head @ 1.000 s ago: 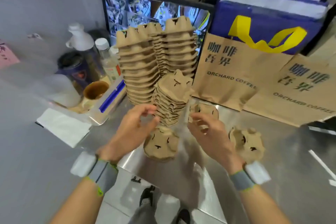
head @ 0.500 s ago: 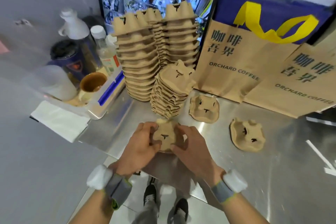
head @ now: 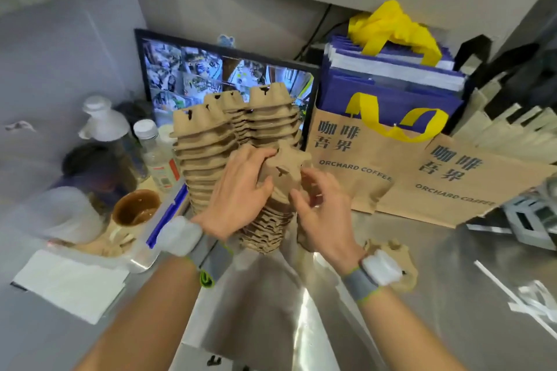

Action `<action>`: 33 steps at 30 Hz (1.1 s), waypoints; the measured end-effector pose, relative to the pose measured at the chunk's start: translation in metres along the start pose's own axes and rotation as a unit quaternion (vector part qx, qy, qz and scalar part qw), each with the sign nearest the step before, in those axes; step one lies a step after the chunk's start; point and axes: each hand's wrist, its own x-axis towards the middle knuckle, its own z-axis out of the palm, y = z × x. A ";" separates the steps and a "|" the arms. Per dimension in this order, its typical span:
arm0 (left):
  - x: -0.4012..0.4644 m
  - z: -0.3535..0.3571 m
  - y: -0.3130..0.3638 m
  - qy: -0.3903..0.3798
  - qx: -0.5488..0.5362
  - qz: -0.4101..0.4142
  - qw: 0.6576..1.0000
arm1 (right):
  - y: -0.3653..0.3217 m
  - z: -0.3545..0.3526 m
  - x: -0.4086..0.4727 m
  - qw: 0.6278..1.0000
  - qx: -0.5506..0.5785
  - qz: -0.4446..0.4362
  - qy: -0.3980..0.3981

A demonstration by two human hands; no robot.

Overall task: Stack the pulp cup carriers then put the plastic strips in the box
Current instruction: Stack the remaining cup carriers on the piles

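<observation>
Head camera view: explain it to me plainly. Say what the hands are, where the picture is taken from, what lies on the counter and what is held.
There is no machine here: a person works with two bare hands, each wrist wearing a band. The single picture comes from a wide-angle camera on the person's head, looking forward and down.

The left hand and right hand are at a pulp cup carrier on top of the front stack. The left hand grips it; the right hand's fingers are spread beside it. Taller stacks stand behind, before a monitor.

On the steel counter another loose carrier lies partly hidden behind the right wrist. White plastic strips lie far right. Brown paper bags lean at the back.
</observation>
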 end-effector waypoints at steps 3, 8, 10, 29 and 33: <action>0.012 0.022 -0.013 -0.035 0.009 -0.018 0.999 | 0.021 0.014 0.006 0.999 -0.029 0.024 -0.020; 0.014 0.034 -0.028 -0.098 0.058 -0.071 0.991 | 0.038 0.034 -0.004 0.993 -0.069 0.071 -0.065; 0.014 0.034 -0.030 -0.115 0.064 -0.083 0.988 | 0.039 0.040 -0.008 0.992 -0.077 0.086 -0.054; 0.001 0.043 -0.041 -0.072 0.038 -0.059 0.995 | 0.138 0.012 -0.032 0.941 -0.188 0.155 -0.235; -0.009 0.050 -0.037 0.016 0.008 -0.051 0.999 | 0.131 -0.012 -0.017 0.967 -0.138 0.187 -0.101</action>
